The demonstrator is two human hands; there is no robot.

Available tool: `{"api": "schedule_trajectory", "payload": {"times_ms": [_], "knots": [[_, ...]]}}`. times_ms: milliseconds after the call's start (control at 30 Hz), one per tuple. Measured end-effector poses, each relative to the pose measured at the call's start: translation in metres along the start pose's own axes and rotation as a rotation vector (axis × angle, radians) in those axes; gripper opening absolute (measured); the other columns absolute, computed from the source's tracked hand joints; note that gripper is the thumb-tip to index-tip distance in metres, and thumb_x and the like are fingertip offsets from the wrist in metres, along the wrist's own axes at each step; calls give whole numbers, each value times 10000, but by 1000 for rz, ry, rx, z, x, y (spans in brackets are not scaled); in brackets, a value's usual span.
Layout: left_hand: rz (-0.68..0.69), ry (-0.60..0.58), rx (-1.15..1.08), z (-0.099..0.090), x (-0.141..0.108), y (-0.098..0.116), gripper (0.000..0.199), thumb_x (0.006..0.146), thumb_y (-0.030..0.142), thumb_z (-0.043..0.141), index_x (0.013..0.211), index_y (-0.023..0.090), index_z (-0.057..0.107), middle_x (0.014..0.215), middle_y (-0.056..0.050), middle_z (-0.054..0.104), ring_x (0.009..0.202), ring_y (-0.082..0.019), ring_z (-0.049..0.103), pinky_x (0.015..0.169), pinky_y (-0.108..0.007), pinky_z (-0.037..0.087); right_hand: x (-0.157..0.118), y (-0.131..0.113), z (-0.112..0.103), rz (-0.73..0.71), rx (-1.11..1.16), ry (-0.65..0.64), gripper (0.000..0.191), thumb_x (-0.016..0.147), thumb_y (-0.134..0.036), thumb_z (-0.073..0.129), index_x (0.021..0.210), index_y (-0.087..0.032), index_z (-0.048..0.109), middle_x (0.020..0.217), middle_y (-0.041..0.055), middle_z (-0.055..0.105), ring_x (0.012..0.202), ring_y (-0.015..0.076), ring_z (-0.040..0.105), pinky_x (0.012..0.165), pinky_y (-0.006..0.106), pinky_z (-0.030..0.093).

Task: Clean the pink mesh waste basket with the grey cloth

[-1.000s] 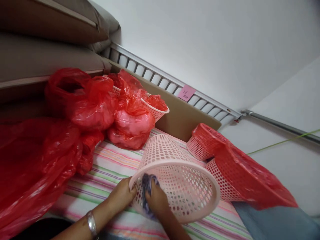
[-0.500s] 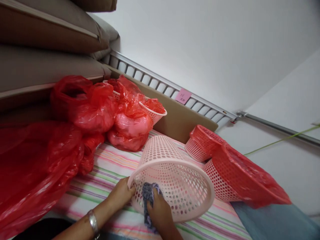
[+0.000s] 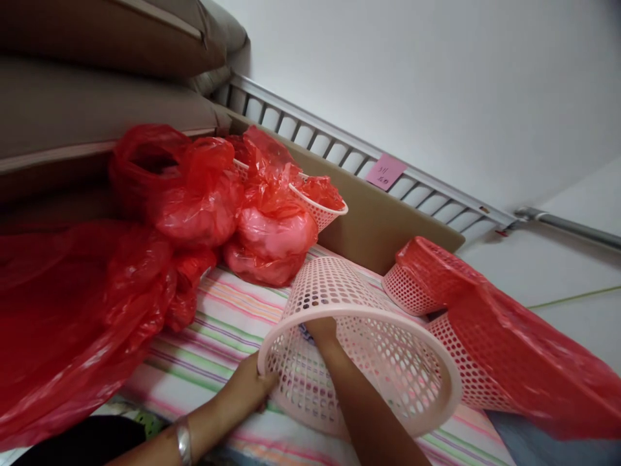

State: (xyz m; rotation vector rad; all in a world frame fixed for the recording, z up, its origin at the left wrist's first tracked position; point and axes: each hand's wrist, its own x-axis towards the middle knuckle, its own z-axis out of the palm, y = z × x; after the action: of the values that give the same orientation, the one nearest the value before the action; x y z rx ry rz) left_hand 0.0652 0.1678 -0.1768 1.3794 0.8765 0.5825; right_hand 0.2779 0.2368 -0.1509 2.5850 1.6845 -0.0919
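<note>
A pale pink perforated plastic basket (image 3: pixel 339 285) lies tipped on its side, its wide mouth facing me. My left hand (image 3: pixel 253 383) grips the left side of its rim, thumb inside and fingers outside. Deep inside the basket, my right hand (image 3: pixel 321 330) presses a bluish-grey cloth (image 3: pixel 305 332) against the upper inner wall. Only a small part of the cloth shows past the hand, and the rim hides some of the fingers. Beneath the basket spreads a striped sheet (image 3: pixel 228 317).
Red plastic bags (image 3: pixel 276 233) with pink contents sit at the left beside a pink basket lined with red plastic (image 3: pixel 325 204). Two bag-lined baskets (image 3: pixel 412 291) stand at the right. Brown cushions (image 3: pixel 111 110) are stacked at the left; a metal railing (image 3: pixel 339 145) runs behind.
My right hand has moved with the cloth from the basket's mouth deeper in and up against the inner wall. My left hand stays on the rim. The whole view has shifted slightly.
</note>
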Motion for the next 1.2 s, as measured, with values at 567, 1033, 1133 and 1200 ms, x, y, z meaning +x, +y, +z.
{"api": "schedule_trajectory", "payload": {"times_ms": [567,1033,1133,1200], "knots": [[56,-37,60,6,1,9,402,830,478,372,795,140,587,509,-18,604,377,-159,562,372,-227,392,-178,16,4,-231,39,-169,563,787,-235,462,1336,-120,428,1128,146,624,1026,252,587,879,332,430],[197,86,492,-21,-11,46,153,694,136,439,736,181,579,688,-18,636,662,-163,578,606,-229,374,-79,18,22,-12,-41,-10,436,841,-294,417,1244,-165,519,1165,133,604,1050,259,570,859,364,442],[178,79,431,-23,-11,43,166,727,144,426,755,179,586,713,-22,649,682,-164,592,613,-226,389,-35,21,18,-18,25,79,374,885,-337,369,1164,-228,592,1236,74,577,1178,241,484,984,372,359],[178,70,397,-23,-10,38,185,749,158,428,794,178,606,741,-29,666,694,-168,603,621,-230,404,-14,23,17,-42,74,139,349,884,-341,386,1127,-247,619,1212,52,594,1192,221,473,1026,349,314]]}}
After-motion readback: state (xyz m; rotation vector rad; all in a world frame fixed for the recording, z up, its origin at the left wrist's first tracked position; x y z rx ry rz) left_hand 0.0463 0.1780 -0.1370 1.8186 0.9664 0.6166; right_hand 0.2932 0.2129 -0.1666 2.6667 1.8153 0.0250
